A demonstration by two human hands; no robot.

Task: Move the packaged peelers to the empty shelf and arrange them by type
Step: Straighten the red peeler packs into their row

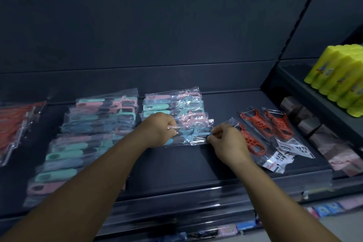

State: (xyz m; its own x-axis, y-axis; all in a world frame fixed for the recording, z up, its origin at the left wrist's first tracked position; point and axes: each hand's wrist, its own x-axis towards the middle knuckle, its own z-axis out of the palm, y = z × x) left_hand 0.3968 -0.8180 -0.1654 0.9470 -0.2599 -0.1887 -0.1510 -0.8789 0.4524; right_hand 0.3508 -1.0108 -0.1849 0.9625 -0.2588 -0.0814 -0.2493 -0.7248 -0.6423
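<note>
Dark metal forms the shelf [176, 165], whose front lip runs across the lower part of the view, blurred; below it, at lower right, small blue and pink packets [326, 207] on a lower level are too blurred to identify. Both bare forearms reach forward over the lip. Left hand [161, 128]: fingers curled and pinched on the left end of a clear-wrapped blue peeler [188, 136]. Right hand [228, 140]: fingertips pinched on the right end of the same packet, so that it is held between the two hands at the near edge of the middle stack [172, 108]; whether it rests on the shelf cannot be told. That stack holds pink, teal and blue peelers in clear bags, lying flat with handles to the left. Left of it, a longer overlapping row of pastel peelers [82, 139] in the same colours runs from the near left corner toward the back. At the far left edge, a pile of orange peelers [15, 124] in clear bags, partly cut off by the frame. Just beside the right hand, three red-orange perforated peelers [269, 125] in bags with white printed labels lie fanned on the shelf. Farther right, on the adjoining unit, wrapped brownish-pink blocks [322, 133] below, and on an upper level a row of yellow-green packages [341, 78]. Behind everything, a plain dark back panel [157, 25]
</note>
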